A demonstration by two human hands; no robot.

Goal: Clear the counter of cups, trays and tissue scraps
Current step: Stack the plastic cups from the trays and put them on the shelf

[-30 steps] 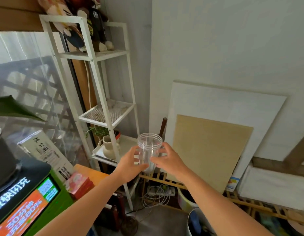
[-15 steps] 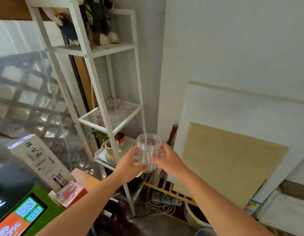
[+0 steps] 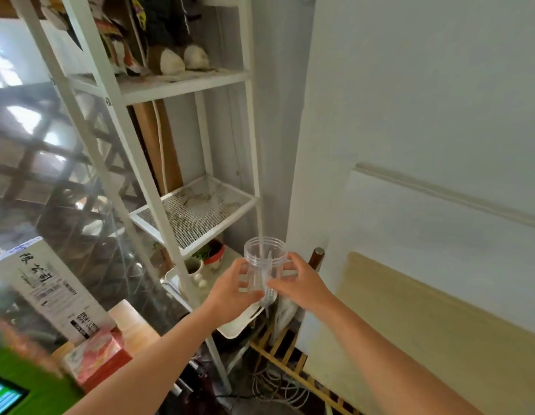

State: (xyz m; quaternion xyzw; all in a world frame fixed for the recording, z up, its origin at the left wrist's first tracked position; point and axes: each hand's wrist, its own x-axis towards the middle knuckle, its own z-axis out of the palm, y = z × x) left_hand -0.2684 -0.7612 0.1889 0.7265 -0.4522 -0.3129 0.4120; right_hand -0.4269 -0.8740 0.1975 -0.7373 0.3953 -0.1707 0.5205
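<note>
Clear cup (image 3: 264,265) upright in midair, left hand (image 3: 230,295) and right hand (image 3: 302,284) fingers clasping its sides, just beside white shelf post (image 3: 254,163).

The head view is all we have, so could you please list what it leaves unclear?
- Clear cup: base covered by left hand and right hand.
- Top shelf items: cut off by the upper edge.
- Green machine: blurred, cut off at the lower left corner.
- Counter: not identifiable.

Clear glossy plastic cup (image 3: 264,266); white painted metal shelf (image 3: 182,85) with perforated mesh tier; matt wooden board (image 3: 439,330).
</note>
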